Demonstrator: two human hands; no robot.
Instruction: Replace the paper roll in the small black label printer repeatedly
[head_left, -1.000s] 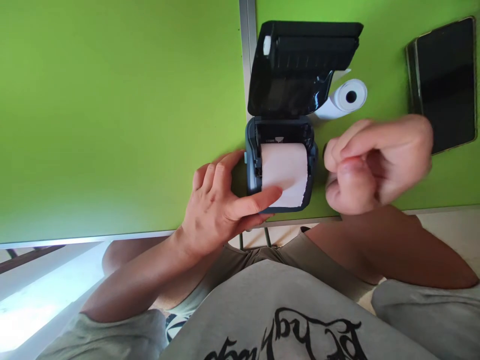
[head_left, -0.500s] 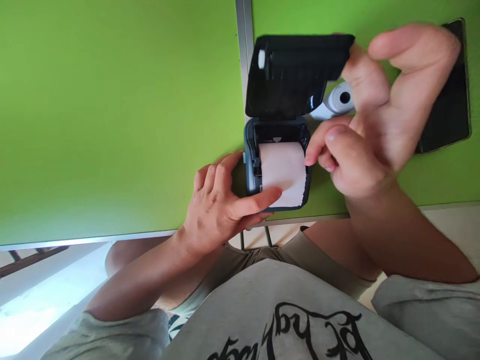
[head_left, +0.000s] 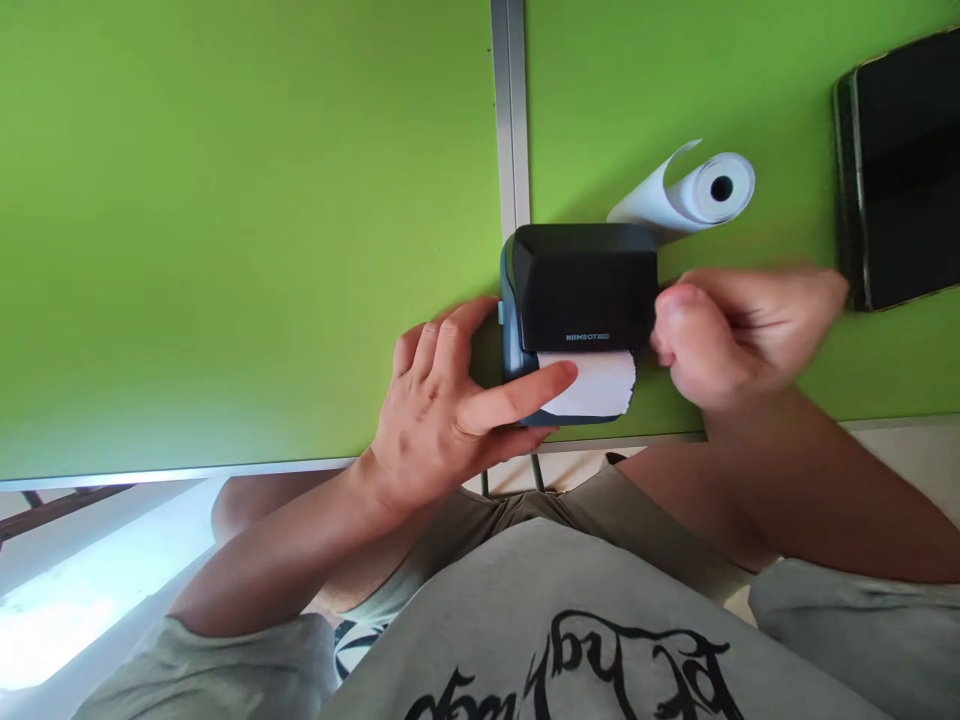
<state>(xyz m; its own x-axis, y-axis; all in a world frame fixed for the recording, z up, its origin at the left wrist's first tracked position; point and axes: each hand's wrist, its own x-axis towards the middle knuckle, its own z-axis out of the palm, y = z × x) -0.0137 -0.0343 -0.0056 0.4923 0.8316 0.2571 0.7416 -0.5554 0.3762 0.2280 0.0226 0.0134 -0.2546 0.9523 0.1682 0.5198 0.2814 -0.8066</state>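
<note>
1. Nearest the camera I saw the grey shirt with its black lettering, and both bare forearms reaching forward over the lap toward the table edge.
2. My left hand lay against the left side of the small dark printer. Its fingers were loosely spread, and the thumb was stretched across the front and pressed on the white paper strip that stuck out below the lid. The hand steadied the printer and pinned the paper rather than gripping anything in a full grasp.
3. My right hand sat just beside the printer's right side, curled into a narrow, nearly closed shape with the thumb tip touching or almost touching the case. It was motion-blurred, so I could not tell whether it pinched anything.
4. The printer stood near the front edge of the green table, just right of the metal seam between two tabletops. Its lid was down, and the torn end of the strip hung out toward me.
5. Behind the printer, touching or nearly touching its back right corner, lay a spare paper roll on its side, with its loose end curling upward.
6. Farthest off, at the right edge, lay a dark phone, well apart from the printer.
</note>
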